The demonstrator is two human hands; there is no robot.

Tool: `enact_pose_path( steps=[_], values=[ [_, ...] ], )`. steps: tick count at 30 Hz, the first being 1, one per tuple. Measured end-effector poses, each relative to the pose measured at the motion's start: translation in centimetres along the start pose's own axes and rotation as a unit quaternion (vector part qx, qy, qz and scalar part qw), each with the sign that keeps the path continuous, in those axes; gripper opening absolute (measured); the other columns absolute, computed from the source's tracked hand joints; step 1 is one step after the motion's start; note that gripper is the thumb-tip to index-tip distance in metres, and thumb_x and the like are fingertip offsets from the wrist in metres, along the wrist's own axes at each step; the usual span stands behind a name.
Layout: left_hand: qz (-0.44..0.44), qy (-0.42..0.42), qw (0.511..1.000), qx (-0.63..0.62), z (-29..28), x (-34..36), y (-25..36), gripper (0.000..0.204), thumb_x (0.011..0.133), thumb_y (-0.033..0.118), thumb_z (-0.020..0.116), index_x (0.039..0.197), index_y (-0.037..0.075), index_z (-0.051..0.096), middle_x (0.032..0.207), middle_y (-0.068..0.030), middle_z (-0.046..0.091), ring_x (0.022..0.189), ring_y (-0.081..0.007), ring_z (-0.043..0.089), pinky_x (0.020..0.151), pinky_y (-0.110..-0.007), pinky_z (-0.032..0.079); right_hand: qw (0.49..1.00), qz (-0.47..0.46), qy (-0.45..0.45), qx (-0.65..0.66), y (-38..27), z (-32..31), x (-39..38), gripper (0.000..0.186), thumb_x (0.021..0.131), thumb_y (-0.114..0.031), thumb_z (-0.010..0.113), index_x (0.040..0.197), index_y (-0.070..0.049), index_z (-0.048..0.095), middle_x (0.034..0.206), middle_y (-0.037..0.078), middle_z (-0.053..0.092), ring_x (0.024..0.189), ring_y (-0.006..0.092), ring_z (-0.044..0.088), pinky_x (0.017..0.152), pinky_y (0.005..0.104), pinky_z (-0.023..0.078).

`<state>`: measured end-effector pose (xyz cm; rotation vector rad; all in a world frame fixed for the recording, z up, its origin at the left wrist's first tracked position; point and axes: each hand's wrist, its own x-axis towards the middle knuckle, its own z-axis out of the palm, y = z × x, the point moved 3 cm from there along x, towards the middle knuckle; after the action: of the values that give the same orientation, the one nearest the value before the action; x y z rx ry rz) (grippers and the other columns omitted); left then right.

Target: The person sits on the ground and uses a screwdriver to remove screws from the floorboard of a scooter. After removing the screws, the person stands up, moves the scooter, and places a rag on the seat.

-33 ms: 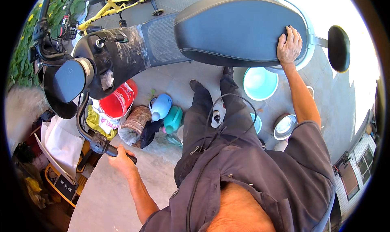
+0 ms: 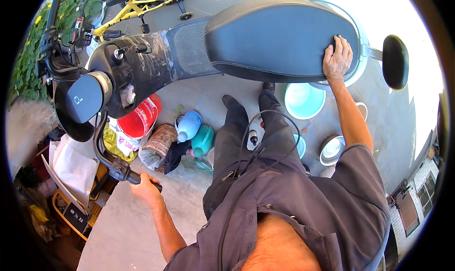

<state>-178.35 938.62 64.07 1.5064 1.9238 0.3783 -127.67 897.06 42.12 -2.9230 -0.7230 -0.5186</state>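
Observation:
An electric scooter stands across the upper half of the view, its handlebar to the left. My left hand [image 2: 146,189] is wrapped round the black handlebar grip [image 2: 134,177], whose end pokes out past my fingers. Far right, my right hand [image 2: 338,60] lies flat on the rear of the dark padded seat [image 2: 272,38], fingers spread. On the round dash display [image 2: 84,98] a light marking glows. A key [image 2: 119,53] sits in the scooter's front panel, and clear tape covers part of the black body behind it.
Beneath the scooter are a red bucket [image 2: 140,117], blue jug [image 2: 189,124], green jug [image 2: 203,140] and rusty cylinder [image 2: 160,140]. Basins [image 2: 304,100] and a metal pot [image 2: 332,150] stand at right. A yellow bicycle [image 2: 137,8] is behind; cardboard [image 2: 71,169] leans at left.
The dash display's small faint marks have given way to a brighter, larger marking. The scooter appears slightly lower and farther right in view. Both hands keep their places on it.

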Motion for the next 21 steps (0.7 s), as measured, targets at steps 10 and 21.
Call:
enact_pose_path(
  steps=[10,21],
  values=[
    [0.029,0.027,0.998,0.047,-2.0,0.4,-0.6,0.016,0.084,0.004,0.060,0.097,-0.001,0.051,0.055,-0.0093,0.054,0.040,-0.0210,0.054,0.041,-0.037,0.045,0.999,-0.013,0.008,0.036,-0.7,-3.5,3.0,0.036,0.096,-0.023,0.062,0.128,-0.007,0.068,0.134,0.012,0.064,0.132,0.0317,0.053,0.114,0.0472,0.039],
    [0.238,0.147,0.861,0.425,-1.9,-5.3,3.4,0.060,0.090,0.018,0.073,0.136,-0.008,0.044,0.141,-0.0311,0.045,0.129,-0.0465,0.049,0.103,-0.056,0.046,0.982,0.025,0.003,0.187,4.0,-8.1,2.6,0.037,0.084,-0.007,0.070,0.120,-0.003,0.068,0.127,0.012,0.067,0.124,0.0337,0.058,0.109,0.0463,0.045]
  ],
)
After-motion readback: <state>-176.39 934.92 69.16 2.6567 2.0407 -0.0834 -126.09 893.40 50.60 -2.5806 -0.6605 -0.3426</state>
